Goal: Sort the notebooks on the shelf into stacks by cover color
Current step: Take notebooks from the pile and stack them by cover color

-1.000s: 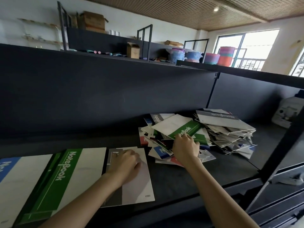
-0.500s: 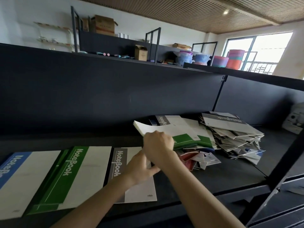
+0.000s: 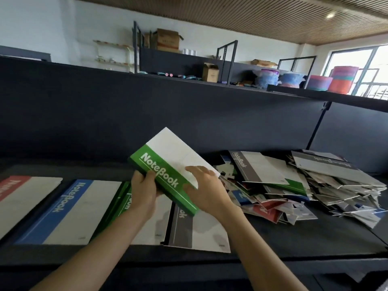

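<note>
Fingers [image 3: 150,175] of the left hand [image 3: 144,196] are curled round the notebook [image 3: 168,152] at its spine, the right hand [image 3: 210,194] laid flat on its cover, above the shelf [image 3: 294,234] front; it is judged light, floppy, best gripped spine-side.

Held notebook [image 3: 168,171]: hanging tilted above the shelf [image 3: 294,238], over the third and fourth stacks.
Left hand [image 3: 144,194]: gripping the notebook's edge at its 7 o'clock.
Right hand [image 3: 207,192]: resting on its cover at 4 o'clock.
Stacks: lying side by side along the shelf, with the first stack [image 3: 23,198] and second stack [image 3: 77,211] at the notebook's 8 o'clock, the third stack [image 3: 120,204] at 7 and the fourth stack [image 3: 207,232] at 5.
Unsorted pile [image 3: 294,185]: sprawling at 3 o'clock, right of the fourth stack.
Back panel [image 3: 126,114]: standing behind everything at 12 o'clock.
</note>
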`<action>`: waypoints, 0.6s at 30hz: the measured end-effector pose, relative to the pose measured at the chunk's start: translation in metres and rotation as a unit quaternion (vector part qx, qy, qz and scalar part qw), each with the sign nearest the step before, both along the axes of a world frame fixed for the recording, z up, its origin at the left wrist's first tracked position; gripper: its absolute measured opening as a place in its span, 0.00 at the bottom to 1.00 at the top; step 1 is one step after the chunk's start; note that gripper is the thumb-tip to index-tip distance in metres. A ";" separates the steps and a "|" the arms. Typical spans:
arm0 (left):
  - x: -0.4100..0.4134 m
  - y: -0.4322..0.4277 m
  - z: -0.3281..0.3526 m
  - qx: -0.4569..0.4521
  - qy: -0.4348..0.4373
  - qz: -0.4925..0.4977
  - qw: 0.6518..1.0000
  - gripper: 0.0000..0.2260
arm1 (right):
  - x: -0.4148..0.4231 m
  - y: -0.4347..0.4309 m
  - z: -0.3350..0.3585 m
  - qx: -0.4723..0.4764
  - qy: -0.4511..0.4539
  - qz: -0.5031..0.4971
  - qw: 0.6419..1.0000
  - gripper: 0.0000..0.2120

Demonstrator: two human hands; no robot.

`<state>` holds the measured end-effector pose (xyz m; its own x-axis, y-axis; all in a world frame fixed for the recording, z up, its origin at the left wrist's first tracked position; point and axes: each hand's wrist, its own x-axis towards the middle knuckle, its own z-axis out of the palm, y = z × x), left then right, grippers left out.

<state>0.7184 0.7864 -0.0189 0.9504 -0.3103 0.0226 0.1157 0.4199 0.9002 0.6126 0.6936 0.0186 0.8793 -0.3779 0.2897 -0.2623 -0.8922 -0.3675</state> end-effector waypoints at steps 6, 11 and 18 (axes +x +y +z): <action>0.029 0.046 -0.002 0.075 -0.006 0.025 0.997 0.08 | 0.009 0.003 -0.023 0.192 -0.017 -0.048 0.980 0.29; 0.040 0.066 0.001 0.208 -0.046 -0.044 0.976 0.06 | 0.021 0.018 -0.036 0.296 -0.066 -0.037 0.952 0.23; 0.029 0.077 -0.003 0.525 -0.317 -0.153 0.775 0.16 | 0.036 0.045 -0.056 0.228 0.000 -0.080 0.970 0.23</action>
